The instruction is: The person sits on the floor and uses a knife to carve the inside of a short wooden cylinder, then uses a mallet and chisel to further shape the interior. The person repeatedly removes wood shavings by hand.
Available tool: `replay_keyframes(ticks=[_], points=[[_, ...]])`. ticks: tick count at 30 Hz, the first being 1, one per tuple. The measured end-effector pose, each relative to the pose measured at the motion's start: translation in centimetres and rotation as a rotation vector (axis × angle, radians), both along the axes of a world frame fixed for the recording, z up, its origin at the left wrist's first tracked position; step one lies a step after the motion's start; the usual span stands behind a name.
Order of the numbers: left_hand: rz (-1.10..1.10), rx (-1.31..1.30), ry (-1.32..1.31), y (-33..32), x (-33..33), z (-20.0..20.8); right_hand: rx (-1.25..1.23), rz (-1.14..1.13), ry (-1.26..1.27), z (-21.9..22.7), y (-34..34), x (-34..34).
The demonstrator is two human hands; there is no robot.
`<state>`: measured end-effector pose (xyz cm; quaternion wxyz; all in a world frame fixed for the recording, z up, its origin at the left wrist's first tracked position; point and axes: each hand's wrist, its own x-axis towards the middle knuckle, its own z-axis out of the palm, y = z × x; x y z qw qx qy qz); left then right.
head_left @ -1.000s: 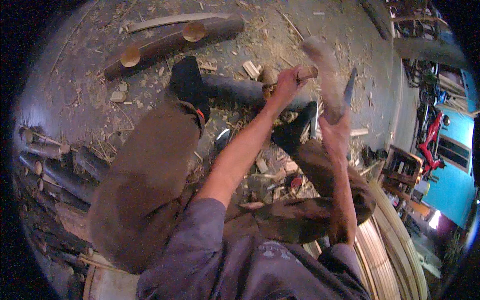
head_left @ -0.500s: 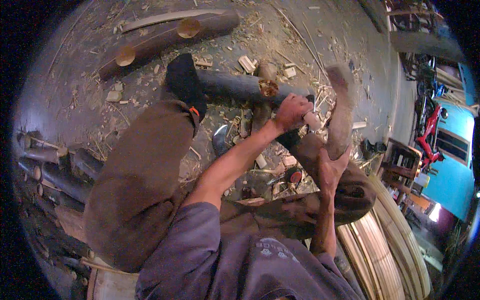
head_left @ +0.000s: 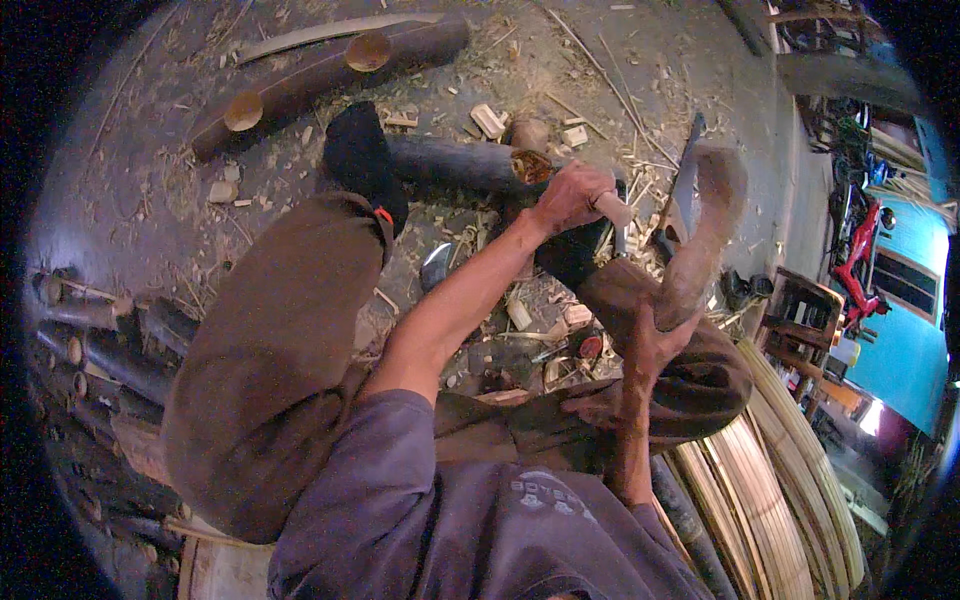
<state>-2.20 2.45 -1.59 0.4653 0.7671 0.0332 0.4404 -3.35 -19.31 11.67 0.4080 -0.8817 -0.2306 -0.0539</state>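
My left hand (head_left: pixel 572 200) is closed around a chisel with a pale wooden handle (head_left: pixel 612 208); most of its blade is hidden. It is held at the right end of a dark log (head_left: pixel 450 163), which has a rough notch (head_left: pixel 532 166) cut in its top. My right hand (head_left: pixel 660 340) grips the narrow end of a thick, curved wooden club (head_left: pixel 718 205). The club's broad end is raised to the right of the chisel, apart from it. My left foot (head_left: pixel 358 150) is at the log's left end.
Another log (head_left: pixel 330 85) with two round cut faces lies at the far left. A long metal blade (head_left: pixel 686 185) rests beyond the club. Wood chips (head_left: pixel 488 122) litter the floor. Bundled slats (head_left: pixel 750 490) lie at my right, poles (head_left: pixel 120 355) at my left. A curved metal blade (head_left: pixel 437 267) lies between my legs.
My right hand has swung the club's broad end rightward, away from the chisel, uncovering the long metal blade. My left hand keeps hold of the chisel, its handle tilted differently.
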Motion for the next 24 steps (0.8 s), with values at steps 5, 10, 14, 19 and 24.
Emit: replay_keyframes(ticks=[5, 10, 14, 19, 24], points=[[0.013, -0.217, -0.065, 0.9, -0.1, -0.5, -0.299, 0.159, 0.233, 1.7, 5.7, -1.8], [0.206, -0.197, 0.084, 1.5, 0.7, 1.3, -0.183, 0.096, 0.11, 0.8, 5.9, 0.4], [0.126, -0.203, -0.06, -0.8, 1.7, -2.7, -0.431, 0.154, 0.152, 3.5, 7.7, 0.5], [0.141, -0.068, -0.101, -2.2, 1.0, -0.1, -0.216, 0.016, 0.16, 4.4, 5.9, 0.3], [0.026, -0.071, 0.032, 0.4, 0.4, 0.2, -0.092, -0.012, -0.036, 4.1, 5.6, -0.4]])
